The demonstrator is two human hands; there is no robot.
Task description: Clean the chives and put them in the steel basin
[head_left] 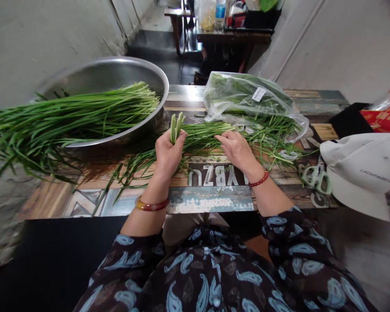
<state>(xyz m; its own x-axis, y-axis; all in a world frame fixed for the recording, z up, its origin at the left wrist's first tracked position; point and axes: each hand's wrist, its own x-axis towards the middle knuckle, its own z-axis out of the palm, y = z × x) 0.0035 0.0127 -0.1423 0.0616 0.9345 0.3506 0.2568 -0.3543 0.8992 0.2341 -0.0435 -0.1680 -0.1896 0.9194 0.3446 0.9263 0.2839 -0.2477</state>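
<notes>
My left hand [169, 151] is closed round a small bunch of garlic chives [176, 126], their pale stem ends pointing up above the thumb. At the stem ends of a loose pile of garlic chives [203, 133] on the table, my right hand [236, 149] has its fingers bent together in a pinch; what lies between the fingertips is partly hidden. To the left, a thick heap of garlic chives [110, 110] rests in a large metal basin [164, 84], leaves hanging over its rim. A clear plastic bag [247, 86] with more greens lies beyond my right hand.
Green-handled scissors [316, 178] and a white cap [364, 160] lie at the table's right side. A red patterned packet [385, 115] stands behind the cap. Loose leaves reach toward the front edge of the wooden table [211, 201]. Another table [234, 37] with a bottle stands farther back.
</notes>
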